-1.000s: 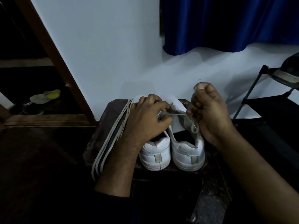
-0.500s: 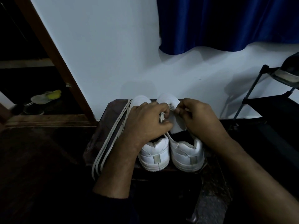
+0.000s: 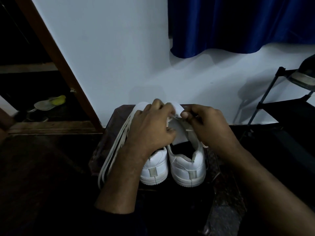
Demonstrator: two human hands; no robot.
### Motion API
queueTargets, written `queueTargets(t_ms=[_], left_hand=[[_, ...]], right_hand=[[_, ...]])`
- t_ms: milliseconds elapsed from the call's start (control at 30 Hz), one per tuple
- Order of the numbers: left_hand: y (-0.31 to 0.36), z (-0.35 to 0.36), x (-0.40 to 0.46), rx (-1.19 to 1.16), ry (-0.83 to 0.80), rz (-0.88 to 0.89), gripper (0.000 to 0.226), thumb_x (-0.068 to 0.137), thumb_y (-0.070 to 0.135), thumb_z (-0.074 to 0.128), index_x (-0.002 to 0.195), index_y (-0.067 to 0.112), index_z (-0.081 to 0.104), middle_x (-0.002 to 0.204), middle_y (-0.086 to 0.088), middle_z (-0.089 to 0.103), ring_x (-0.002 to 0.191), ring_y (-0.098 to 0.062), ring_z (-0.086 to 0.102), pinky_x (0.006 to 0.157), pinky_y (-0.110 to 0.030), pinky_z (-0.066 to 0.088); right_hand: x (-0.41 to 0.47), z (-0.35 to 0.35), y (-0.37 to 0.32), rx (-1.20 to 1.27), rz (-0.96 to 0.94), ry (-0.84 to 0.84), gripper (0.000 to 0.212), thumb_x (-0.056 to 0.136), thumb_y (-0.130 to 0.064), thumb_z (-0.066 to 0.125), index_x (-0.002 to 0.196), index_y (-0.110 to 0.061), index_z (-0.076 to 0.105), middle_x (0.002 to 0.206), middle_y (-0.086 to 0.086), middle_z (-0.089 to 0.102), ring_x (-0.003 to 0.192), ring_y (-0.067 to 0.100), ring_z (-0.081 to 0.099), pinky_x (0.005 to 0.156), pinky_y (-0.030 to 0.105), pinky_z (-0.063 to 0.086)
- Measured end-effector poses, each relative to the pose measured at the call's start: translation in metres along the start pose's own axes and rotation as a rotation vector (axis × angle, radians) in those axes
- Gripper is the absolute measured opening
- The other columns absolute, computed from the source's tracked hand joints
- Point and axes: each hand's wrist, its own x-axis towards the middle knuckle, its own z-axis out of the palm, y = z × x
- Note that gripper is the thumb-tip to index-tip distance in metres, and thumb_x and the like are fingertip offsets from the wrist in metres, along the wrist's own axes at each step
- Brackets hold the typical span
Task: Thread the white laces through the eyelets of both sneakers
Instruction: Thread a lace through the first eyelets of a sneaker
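Two white sneakers [image 3: 172,160] side by side on a dark stool [image 3: 100,147], heels toward the camera, toes toward the wall [image 3: 119,57]. Two hands above them, both over the front half of the pair. Left hand [image 3: 150,128] laid across the left sneaker, fingers curled at the tongue [image 3: 179,132] of the right one, apparently pinching a lace end there, though too dim to be sure. Right hand [image 3: 209,125] curled at the right sneaker's eyelet row, thumb and forefinger pinched together on something small, most likely the lace; cannot tell for certain. One loose white lace [image 3: 113,154] doubled into several strands, draped along the stool just left of the left sneaker and hanging off its near edge. Right sneaker's opening dark, nothing seen inside. Sneakers' heels close to the stool's near edge; bare stool top left of the lace. Right of the stool, a black rack [image 3: 279,106] with one dark shoe [image 3: 306,74] on its upper shelf. Above and right of the stool, one blue curtain [image 3: 238,24]. Far left of the stool, past a wooden door frame [image 3: 56,62], one sandal [image 3: 49,103] on the floor
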Motion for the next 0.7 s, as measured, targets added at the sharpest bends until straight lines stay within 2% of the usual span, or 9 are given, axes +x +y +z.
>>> queueTargets(t_ms=[33, 100, 233, 333, 400, 467, 533, 600, 700], left_hand=[[0.001, 0.001, 0.0, 0.025, -0.009, 0.032, 0.052, 0.076, 0.033, 0.063, 0.127, 0.038, 0.058, 0.125, 0.008, 0.052, 0.112, -0.018, 0.054, 0.088, -0.037, 0.042], [0.003, 0.002, 0.001, 0.053, -0.02, 0.053, 0.055, 0.08, 0.034, 0.062, 0.134, 0.039, 0.058, 0.134, 0.008, 0.049, 0.12, -0.018, 0.051, 0.094, -0.038, 0.04], [-0.001, 0.006, 0.003, 0.049, 0.026, 0.027, 0.032, 0.086, 0.033, 0.064, 0.118, 0.034, 0.071, 0.123, 0.008, 0.056, 0.114, -0.017, 0.054, 0.092, -0.037, 0.041], [0.0, 0.007, 0.007, 0.027, 0.069, -0.001, 0.02, 0.089, 0.028, 0.065, 0.107, 0.029, 0.073, 0.116, 0.005, 0.057, 0.107, -0.019, 0.058, 0.086, -0.039, 0.046], [0.0, 0.01, 0.01, -0.006, 0.089, -0.027, 0.017, 0.089, 0.029, 0.067, 0.106, 0.03, 0.073, 0.115, 0.004, 0.057, 0.105, -0.019, 0.059, 0.084, -0.04, 0.048], [0.0, 0.012, 0.011, -0.018, 0.098, -0.036, 0.014, 0.088, 0.029, 0.07, 0.102, 0.03, 0.071, 0.114, 0.003, 0.055, 0.106, -0.019, 0.058, 0.085, -0.041, 0.049], [-0.002, 0.014, 0.011, -0.033, 0.109, -0.01, 0.008, 0.086, 0.031, 0.073, 0.092, 0.029, 0.068, 0.111, 0.004, 0.055, 0.107, -0.019, 0.056, 0.085, -0.041, 0.048], [-0.006, 0.014, 0.011, -0.126, 0.106, 0.037, 0.017, 0.083, 0.038, 0.078, 0.081, 0.027, 0.064, 0.103, 0.007, 0.056, 0.103, -0.017, 0.056, 0.083, -0.039, 0.047], [-0.006, 0.006, 0.007, -0.568, 0.125, 0.089, 0.03, 0.083, 0.032, 0.078, 0.069, 0.017, 0.057, 0.085, 0.003, 0.057, 0.084, -0.018, 0.059, 0.078, -0.036, 0.047]], right_hand=[[0.0, -0.001, 0.0, -0.011, 0.006, 0.008, 0.021, 0.1, -0.035, 0.059, 0.1, -0.022, 0.074, 0.088, -0.002, 0.074, 0.072, 0.011, 0.063, 0.069, 0.031, 0.05], [0.0, -0.003, 0.002, -0.035, 0.032, 0.029, 0.032, 0.102, -0.042, 0.05, 0.106, -0.022, 0.075, 0.084, 0.001, 0.074, 0.078, 0.02, 0.066, 0.069, 0.034, 0.049], [-0.001, -0.004, 0.003, -0.235, 0.003, 0.106, 0.041, 0.103, -0.052, 0.04, 0.101, -0.028, 0.073, 0.076, -0.005, 0.065, 0.088, 0.028, 0.064, 0.084, 0.041, 0.045], [-0.003, -0.008, -0.005, -0.267, -0.05, 0.083, 0.05, 0.096, -0.065, 0.041, 0.089, -0.025, 0.07, 0.072, -0.009, 0.053, 0.082, 0.023, 0.06, 0.077, 0.039, 0.045], [-0.006, -0.007, -0.01, -0.295, -0.082, 0.041, 0.043, 0.093, -0.061, 0.054, 0.08, -0.023, 0.068, 0.062, -0.012, 0.048, 0.074, 0.021, 0.061, 0.067, 0.035, 0.043], [-0.006, -0.006, -0.01, -0.326, -0.058, 0.029, 0.036, 0.094, -0.047, 0.061, 0.073, -0.018, 0.063, 0.055, -0.01, 0.043, 0.072, 0.027, 0.061, 0.063, 0.033, 0.035], [-0.003, -0.008, -0.004, -0.36, 0.018, 0.015, 0.031, 0.095, -0.04, 0.059, 0.077, -0.014, 0.065, 0.063, -0.002, 0.059, 0.076, 0.034, 0.063, 0.064, 0.036, 0.04], [0.0, -0.01, 0.003, -0.339, 0.097, -0.019, 0.033, 0.096, -0.04, 0.057, 0.082, -0.012, 0.066, 0.075, 0.011, 0.067, 0.079, 0.038, 0.064, 0.066, 0.039, 0.05], [0.001, -0.004, 0.009, -0.266, 0.139, -0.036, 0.03, 0.097, -0.035, 0.057, 0.085, -0.01, 0.066, 0.081, 0.015, 0.068, 0.081, 0.038, 0.064, 0.067, 0.04, 0.052]])
